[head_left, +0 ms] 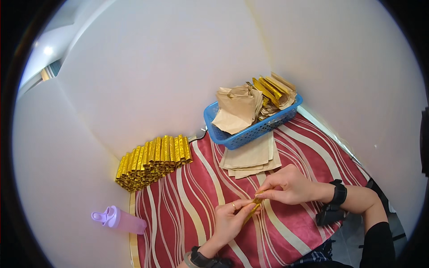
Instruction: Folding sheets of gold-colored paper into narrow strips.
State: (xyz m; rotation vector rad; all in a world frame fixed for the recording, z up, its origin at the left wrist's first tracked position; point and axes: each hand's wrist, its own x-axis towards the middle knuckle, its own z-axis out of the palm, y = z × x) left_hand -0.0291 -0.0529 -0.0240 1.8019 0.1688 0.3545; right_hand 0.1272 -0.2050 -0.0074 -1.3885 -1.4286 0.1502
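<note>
nearest the lower edge, the left hand (230, 219) comes up from the bottom, its wrist wearing a dark band that the rim cuts off. its fingers are curled closed around the lower end of a narrow gold paper strip (252, 209), with a ring showing on one finger. the right hand (288, 185) reaches in from the right, a black watch on its wrist, and its thumb and fingertips are pinched shut on the upper end of the same strip. most of the strip is hidden between the two hands, so only a short gold stretch shows and its folds are hard to make out. both hands hover just over a red cloth with cream wavy stripes (187, 210), near its middle.

to the left, off the cloth, a lilac bottle (117, 219) lies on its side against the pale surface.

just beyond the right hand, a flat pile of tan paper sheets (250, 158) rests on the cloth, its far edge tucked under a blue plastic basket (250, 131). the basket holds crumpled tan sheets at its left and gold-faced papers at its right; how deep the heap goes cannot be seen.

further left, at the cloth's far corner, a stack of folded gold pieces (152, 161) lies in tight rows against the white wall (156, 67). a small metallic thing between stack and basket is too small to tell.
</note>
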